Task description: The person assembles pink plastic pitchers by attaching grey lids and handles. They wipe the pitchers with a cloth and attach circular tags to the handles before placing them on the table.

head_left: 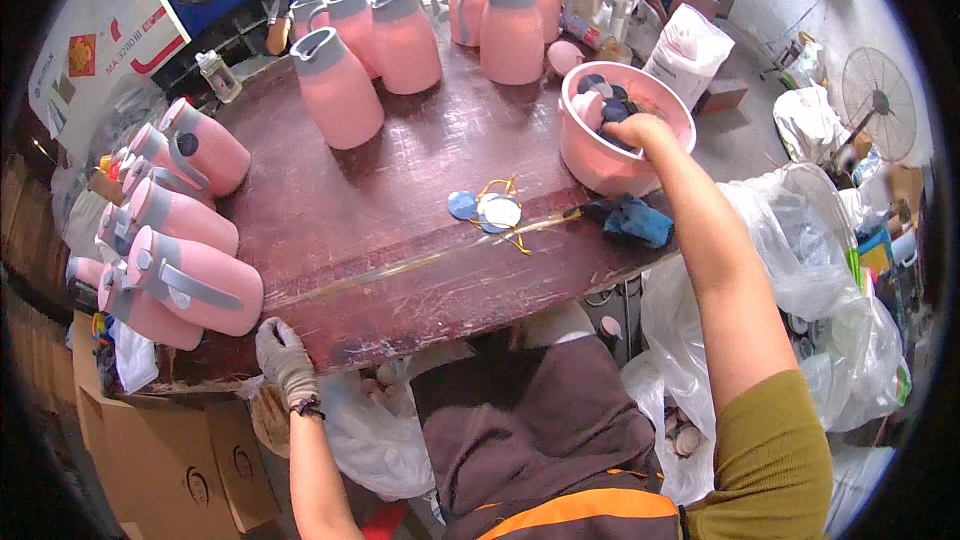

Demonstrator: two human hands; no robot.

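Note:
My right hand [640, 129] reaches into a pink round basin [592, 162] at the table's right side, among dark and pink round caps [600, 98]; what the fingers grip cannot be seen. My gloved left hand [283, 358] rests on the near edge of the dark red table [400, 240], just below a pile of pink jugs lying on their sides [185, 280]. It holds nothing that I can see. A few round discs with yellow cord [492, 211] lie mid-table.
Several upright pink jugs [395, 35] without lids stand at the back. A blue cloth [635, 218] lies beside the basin. Clear plastic bags [810, 270] hang to the right, cardboard boxes [170, 450] at lower left. Another person [290, 0] sits beyond the table.

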